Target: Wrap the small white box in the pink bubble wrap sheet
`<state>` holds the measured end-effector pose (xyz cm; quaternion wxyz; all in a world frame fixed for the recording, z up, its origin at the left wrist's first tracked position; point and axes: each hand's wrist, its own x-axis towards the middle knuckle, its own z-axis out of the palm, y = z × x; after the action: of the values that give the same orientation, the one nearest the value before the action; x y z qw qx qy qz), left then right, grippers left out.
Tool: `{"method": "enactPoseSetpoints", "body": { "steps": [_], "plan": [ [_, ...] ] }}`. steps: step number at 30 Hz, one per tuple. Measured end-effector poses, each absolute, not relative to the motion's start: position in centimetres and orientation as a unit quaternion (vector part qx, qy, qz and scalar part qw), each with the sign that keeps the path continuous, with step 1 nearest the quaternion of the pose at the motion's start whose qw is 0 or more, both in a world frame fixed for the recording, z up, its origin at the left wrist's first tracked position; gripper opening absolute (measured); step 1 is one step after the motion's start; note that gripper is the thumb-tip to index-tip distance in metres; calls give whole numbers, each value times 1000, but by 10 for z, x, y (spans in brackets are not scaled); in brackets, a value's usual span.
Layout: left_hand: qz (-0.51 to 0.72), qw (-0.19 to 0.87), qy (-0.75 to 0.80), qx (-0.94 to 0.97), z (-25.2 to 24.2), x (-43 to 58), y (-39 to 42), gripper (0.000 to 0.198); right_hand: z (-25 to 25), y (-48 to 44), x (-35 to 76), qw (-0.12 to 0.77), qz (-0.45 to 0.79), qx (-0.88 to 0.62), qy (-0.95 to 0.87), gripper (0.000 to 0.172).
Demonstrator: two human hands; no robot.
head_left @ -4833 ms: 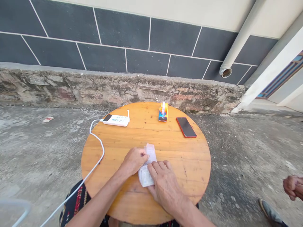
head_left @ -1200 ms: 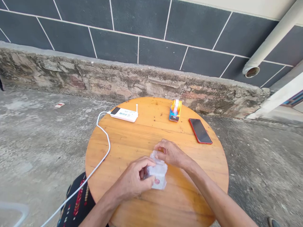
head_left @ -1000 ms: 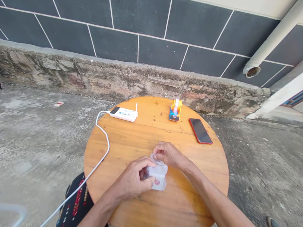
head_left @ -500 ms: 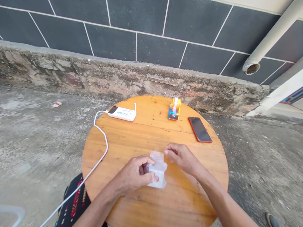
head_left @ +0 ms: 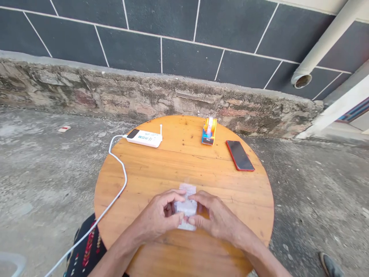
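Observation:
A small clear plastic packet (head_left: 186,206) with white contents lies near the front of a round wooden table (head_left: 230,192). My left hand (head_left: 160,217) pinches its left side with thumb and fingers closed on it. From the right, my right hand (head_left: 215,217) grips the packet's other edge the same way. Both hands rest on the tabletop with the packet between them; its lower part is hidden by my fingers.
Toward the table's far side lie a white power bank (head_left: 144,137) with a white cable (head_left: 119,184) running off left, an orange-and-blue tape dispenser (head_left: 209,131) and a red-edged phone (head_left: 240,155). A shoe (head_left: 330,263) shows at bottom right. Rough concrete ground and a stone-footed wall surround the table.
My right hand has come down from the packet's top flap to grip its right side. The left hand keeps its hold. The view has shifted slightly.

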<state>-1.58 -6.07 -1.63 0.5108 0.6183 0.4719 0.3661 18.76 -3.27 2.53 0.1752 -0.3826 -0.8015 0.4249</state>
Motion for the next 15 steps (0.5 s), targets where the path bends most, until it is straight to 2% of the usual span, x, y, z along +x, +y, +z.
{"method": "enactPoseSetpoints", "body": {
  "steps": [8,11,15],
  "plan": [
    [343,552,476,593,-14,-16,-60,28,4,-30,186,196,512,-363,-753,37],
    [323,583,467,581,-13,-17,-55,26,4,-31,187,184,468,-378,-777,37],
    [304,607,453,578,-8,-19,-49,19,17,-39,188,186,341,-415,-823,40]
  ]
}}
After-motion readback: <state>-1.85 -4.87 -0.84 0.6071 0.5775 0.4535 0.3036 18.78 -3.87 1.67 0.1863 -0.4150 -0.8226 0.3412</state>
